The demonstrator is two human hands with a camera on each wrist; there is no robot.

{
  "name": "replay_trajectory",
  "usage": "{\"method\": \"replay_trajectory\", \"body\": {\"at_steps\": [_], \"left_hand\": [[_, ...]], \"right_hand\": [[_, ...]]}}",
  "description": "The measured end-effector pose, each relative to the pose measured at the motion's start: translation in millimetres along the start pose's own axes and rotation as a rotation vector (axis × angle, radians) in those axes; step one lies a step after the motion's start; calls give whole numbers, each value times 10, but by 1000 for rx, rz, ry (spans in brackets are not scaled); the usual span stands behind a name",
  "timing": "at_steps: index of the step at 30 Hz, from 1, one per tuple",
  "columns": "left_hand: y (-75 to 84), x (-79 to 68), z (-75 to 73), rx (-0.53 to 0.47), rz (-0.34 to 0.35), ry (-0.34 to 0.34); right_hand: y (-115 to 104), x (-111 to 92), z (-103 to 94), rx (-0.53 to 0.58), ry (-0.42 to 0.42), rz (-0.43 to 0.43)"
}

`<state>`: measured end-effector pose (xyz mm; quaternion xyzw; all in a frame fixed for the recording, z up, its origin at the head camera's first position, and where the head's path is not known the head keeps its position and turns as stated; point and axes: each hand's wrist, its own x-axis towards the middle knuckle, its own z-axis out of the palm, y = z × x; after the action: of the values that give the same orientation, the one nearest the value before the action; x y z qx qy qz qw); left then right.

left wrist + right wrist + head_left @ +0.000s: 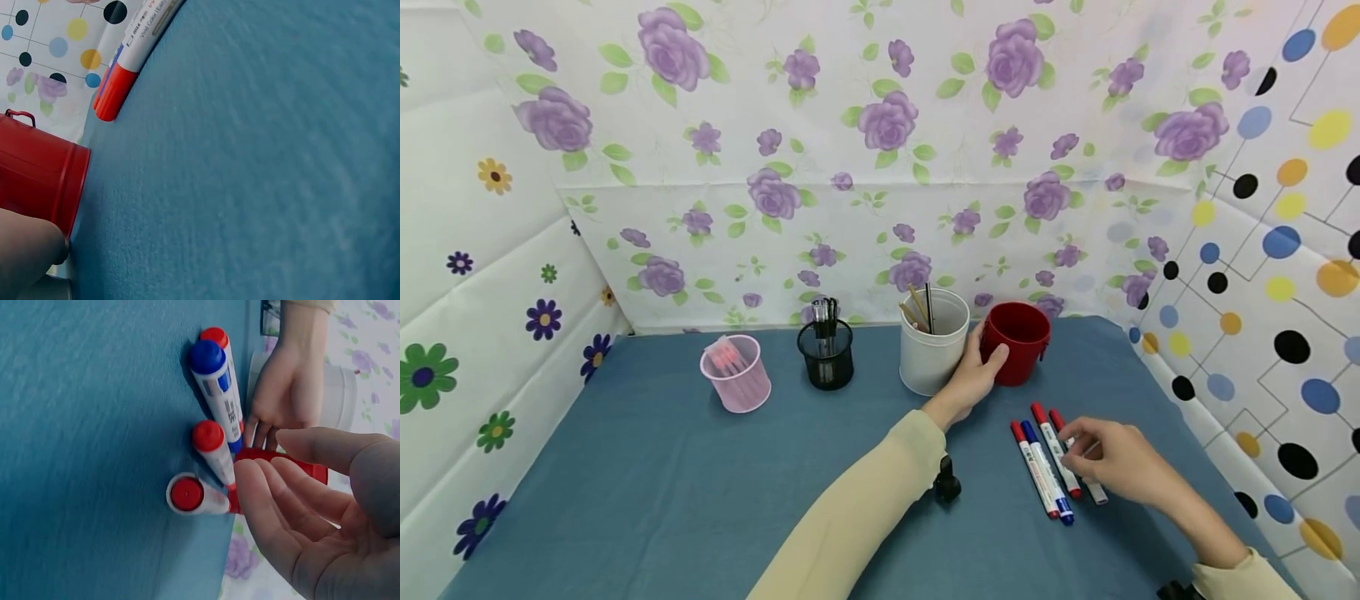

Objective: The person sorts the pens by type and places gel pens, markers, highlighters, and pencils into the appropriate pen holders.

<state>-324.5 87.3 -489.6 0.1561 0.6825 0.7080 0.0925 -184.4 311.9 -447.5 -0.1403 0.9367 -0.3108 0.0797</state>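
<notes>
My left hand (972,377) holds the side of a small red bucket (1019,354), thumb on its front and fingers round toward the back. In the left wrist view the thumb lies against the red bucket (37,172). Over the markers at the right is my right hand (1120,460), fingers loosely bent with nothing between them. Below it lie a blue-capped marker (1047,467) and red-capped markers, one of them (1034,471) at the left of the row. The rightmost marker (187,494) is partly hidden by the hand in the head view.
Left of the bucket stands a white cup (917,362) with pencils. Farther left are a black mesh cup (829,371) of pens and a pink cup (741,390) with pink-tipped items. Patterned cloth walls (850,225) border the blue tabletop (715,500).
</notes>
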Motion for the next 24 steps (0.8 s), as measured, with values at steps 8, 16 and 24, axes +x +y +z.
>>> {"method": "replay_trajectory", "body": {"at_steps": [8, 16, 24], "left_hand": [[-26, -8, -31, -10, -29, -17], [-41, -16, -35, 2, -52, -15], [-62, 3, -36, 14, -52, -21]], "right_hand": [[-133, 19, 147, 5, -37, 18], [-261, 95, 298, -101, -36, 57], [-373, 161, 414, -196, -13, 95]]}}
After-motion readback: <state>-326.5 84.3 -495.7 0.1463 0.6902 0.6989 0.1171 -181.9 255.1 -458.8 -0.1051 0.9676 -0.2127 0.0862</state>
